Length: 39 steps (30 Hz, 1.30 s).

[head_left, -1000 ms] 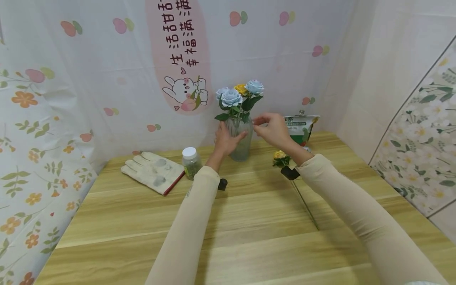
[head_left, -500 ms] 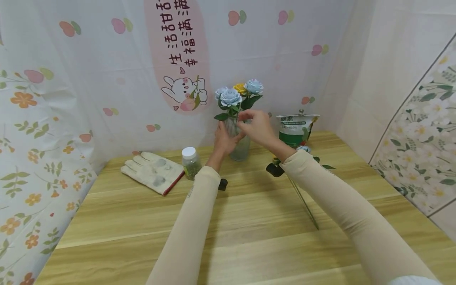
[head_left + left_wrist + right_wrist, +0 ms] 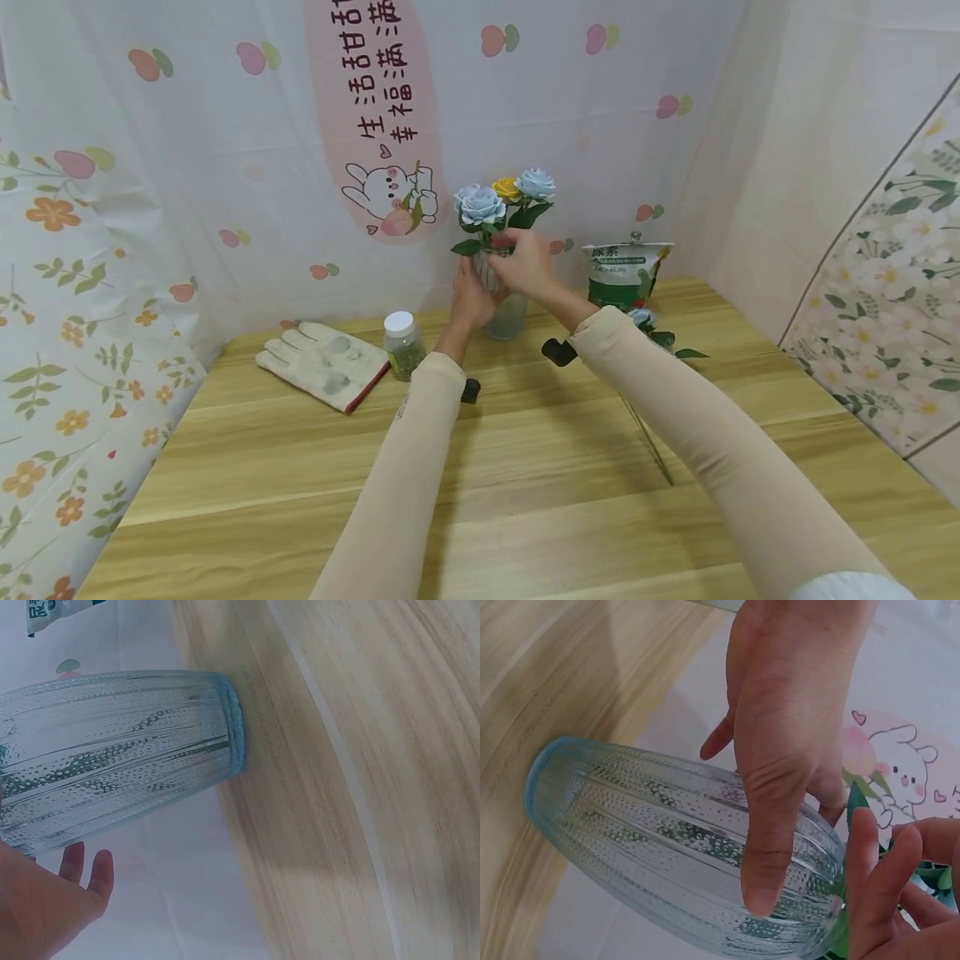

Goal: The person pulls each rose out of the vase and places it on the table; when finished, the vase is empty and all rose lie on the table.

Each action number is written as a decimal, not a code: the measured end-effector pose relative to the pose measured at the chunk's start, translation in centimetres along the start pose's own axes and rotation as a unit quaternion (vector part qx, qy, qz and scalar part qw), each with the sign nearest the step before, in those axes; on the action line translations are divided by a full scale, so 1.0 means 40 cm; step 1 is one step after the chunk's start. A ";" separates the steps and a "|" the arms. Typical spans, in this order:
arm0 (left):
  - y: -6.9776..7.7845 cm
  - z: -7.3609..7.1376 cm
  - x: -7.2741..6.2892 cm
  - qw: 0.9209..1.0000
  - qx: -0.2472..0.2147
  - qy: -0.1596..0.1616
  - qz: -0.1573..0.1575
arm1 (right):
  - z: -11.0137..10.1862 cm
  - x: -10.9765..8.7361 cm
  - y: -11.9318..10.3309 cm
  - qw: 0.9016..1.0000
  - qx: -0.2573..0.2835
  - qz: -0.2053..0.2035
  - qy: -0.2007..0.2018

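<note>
A ribbed glass vase point(image 3: 507, 323) stands upright near the back of the table, holding light-blue roses and a yellow rose point(image 3: 506, 189). My left hand point(image 3: 472, 298) grips its upper left side; in the right wrist view the thumb of that left hand point(image 3: 780, 735) lies across the glass point(image 3: 652, 832). At the vase mouth, my right hand point(image 3: 528, 262) has its curled fingers around the stem below the front blue rose point(image 3: 480, 206). Leaves and fingers partly hide the exact contact, as the right wrist view of this right hand point(image 3: 900, 919) shows.
A work glove point(image 3: 322, 364) and a white-capped jar point(image 3: 403, 348) lie and stand to the left. On the right are a printed bag point(image 3: 626, 271) with a clip, a blue rose point(image 3: 642, 317), and a loose stem point(image 3: 648, 442) partly under my right forearm.
My right hand has moved left from beside the vase to the stems at its mouth. The front blue rose has shifted slightly left. My left hand has kept its grip on the vase.
</note>
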<state>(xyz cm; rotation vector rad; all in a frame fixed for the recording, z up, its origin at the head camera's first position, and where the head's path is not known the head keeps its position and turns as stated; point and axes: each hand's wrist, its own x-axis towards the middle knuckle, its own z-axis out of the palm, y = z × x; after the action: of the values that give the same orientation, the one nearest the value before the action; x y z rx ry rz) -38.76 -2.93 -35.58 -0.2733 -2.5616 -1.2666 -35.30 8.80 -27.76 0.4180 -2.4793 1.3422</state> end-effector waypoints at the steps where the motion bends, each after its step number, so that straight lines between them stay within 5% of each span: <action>1: 0.000 0.000 0.001 1.000 0.001 0.002 0.002 | 0.002 0.002 0.001 1.000 0.003 0.001 0.002; 30: -0.008 0.001 0.001 1.000 -0.028 0.003 0.010 | 0.034 0.027 0.032 0.997 -0.021 0.009 0.078; 39: -0.011 0.009 0.002 0.999 -0.039 0.003 0.015 | 0.022 0.023 0.031 0.995 -0.008 -0.017 0.098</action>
<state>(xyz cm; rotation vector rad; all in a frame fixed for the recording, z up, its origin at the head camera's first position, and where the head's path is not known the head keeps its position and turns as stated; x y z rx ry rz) -39.02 -2.89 -36.07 -0.3218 -2.4975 -1.3578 -36.72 8.60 -28.83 0.3084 -2.3101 1.2836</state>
